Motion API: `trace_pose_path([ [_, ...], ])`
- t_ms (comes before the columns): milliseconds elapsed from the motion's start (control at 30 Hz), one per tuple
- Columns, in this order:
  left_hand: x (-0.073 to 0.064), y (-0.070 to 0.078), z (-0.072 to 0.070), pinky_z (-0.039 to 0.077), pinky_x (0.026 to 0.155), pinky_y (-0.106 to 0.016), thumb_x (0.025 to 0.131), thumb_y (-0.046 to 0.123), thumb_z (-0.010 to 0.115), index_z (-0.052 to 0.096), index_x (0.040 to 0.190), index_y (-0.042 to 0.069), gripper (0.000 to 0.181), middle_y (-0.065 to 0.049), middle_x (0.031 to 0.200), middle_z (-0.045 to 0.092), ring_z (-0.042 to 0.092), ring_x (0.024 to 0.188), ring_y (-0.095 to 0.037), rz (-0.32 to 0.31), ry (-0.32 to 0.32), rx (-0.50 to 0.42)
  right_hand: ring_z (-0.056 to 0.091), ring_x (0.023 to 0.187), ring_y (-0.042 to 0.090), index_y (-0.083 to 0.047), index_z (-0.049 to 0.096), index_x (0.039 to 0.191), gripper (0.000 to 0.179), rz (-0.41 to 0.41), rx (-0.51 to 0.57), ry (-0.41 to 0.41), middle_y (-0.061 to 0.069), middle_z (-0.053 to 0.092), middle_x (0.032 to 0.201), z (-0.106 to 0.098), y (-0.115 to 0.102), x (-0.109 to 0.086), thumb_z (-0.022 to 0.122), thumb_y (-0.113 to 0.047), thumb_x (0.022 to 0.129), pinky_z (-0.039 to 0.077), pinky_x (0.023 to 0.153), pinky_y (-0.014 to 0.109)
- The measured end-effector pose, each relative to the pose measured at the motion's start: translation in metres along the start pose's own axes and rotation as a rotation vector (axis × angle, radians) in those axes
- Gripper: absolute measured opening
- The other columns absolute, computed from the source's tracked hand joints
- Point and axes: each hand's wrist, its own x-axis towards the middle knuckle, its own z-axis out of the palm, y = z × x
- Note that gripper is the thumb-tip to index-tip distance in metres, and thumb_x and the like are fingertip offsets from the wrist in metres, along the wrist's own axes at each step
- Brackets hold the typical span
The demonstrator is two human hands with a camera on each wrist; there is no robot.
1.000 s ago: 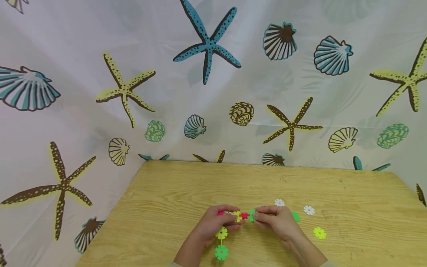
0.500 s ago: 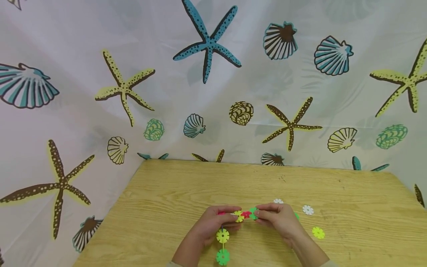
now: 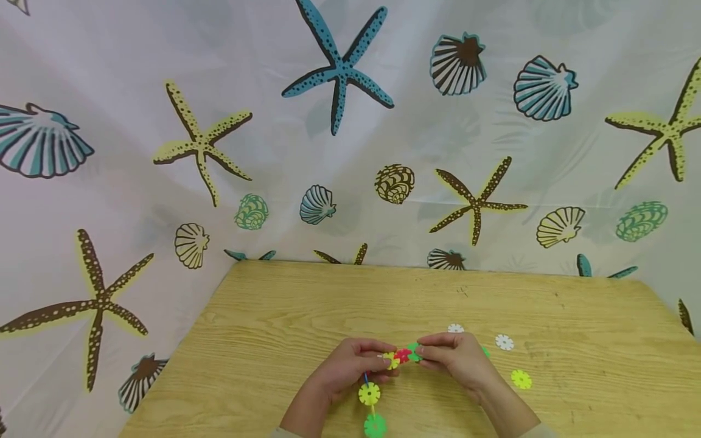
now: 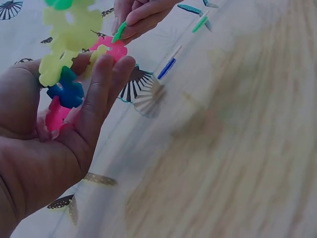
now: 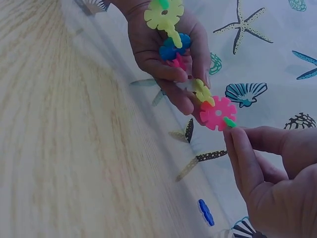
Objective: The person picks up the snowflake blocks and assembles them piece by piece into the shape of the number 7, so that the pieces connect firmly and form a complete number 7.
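A chain of notched plastic discs runs between the two hands. My left hand [image 3: 356, 366] pinches it at a yellow disc [image 5: 200, 92] between thumb and fingers. Beyond that sits a pink disc [image 5: 224, 105], slotted into the yellow one. My right hand [image 3: 457, 360] pinches a green disc [image 3: 414, 352] right at the pink disc's edge. From the left hand's palm side the chain hangs on: a blue disc [image 5: 172, 48], another yellow disc [image 3: 369, 394], and a green disc [image 3: 375, 426] at the lower end. The left fingers hide part of the chain.
Loose discs lie on the wooden table [image 3: 285, 316] around the right hand: two white discs [image 3: 504, 342], a yellow disc [image 3: 521, 379], a green disc [image 3: 485, 351] partly behind the hand, and a blue disc [image 5: 206, 212]. A shell-patterned cloth [image 3: 350, 231] stands behind the table.
The hanging end of the chain has dropped a little lower and swung slightly right in the head view. Both hands keep their grips in almost the same place.
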Motion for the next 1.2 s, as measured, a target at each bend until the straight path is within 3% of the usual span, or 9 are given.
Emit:
trace_pose_path([
  [233,0.002,-0.001,0.004,0.061,0.08,-0.027,0.095,0.007,0.066,0.065,0.128,-0.002,0.035,-0.018,0.118,0.071,0.075,0.094,-0.019,-0.013,-0.029,-0.003,0.073,0.09,0.014,0.014,0.063,0.122,0.038,-0.023,-0.024,-0.04,0.008,0.072,0.106,0.0,0.0,0.0,0.071,-0.008,0.092,0.06,0.084,0.027],
  [600,0.003,-0.001,0.007,0.062,0.081,-0.031,0.093,0.013,0.07,0.07,0.123,-0.001,0.033,-0.022,0.112,0.073,0.075,0.091,-0.019,0.001,0.008,0.044,0.075,0.09,0.016,0.015,0.062,0.121,0.037,-0.039,-0.02,-0.037,0.008,0.075,0.101,0.002,-0.001,-0.001,0.071,-0.006,0.092,0.061,0.084,0.029],
  [900,0.003,-0.002,0.007,0.061,0.076,-0.026,0.093,0.016,0.071,0.071,0.12,0.0,0.032,-0.02,0.109,0.074,0.075,0.088,-0.016,0.002,0.025,0.044,0.073,0.09,0.013,0.013,0.064,0.121,0.039,-0.082,-0.077,-0.04,0.006,0.074,0.104,-0.001,0.0,0.002,0.068,-0.017,0.096,0.061,0.084,0.03],
  [1200,0.002,-0.001,0.006,0.06,0.072,-0.022,0.093,0.014,0.071,0.07,0.121,-0.001,0.032,-0.021,0.109,0.074,0.075,0.086,-0.015,-0.002,0.03,0.046,0.073,0.098,0.02,0.017,0.059,0.123,0.041,-0.087,-0.121,0.024,0.018,0.073,0.11,-0.011,-0.001,0.003,0.061,-0.017,0.1,0.06,0.086,0.032],
])
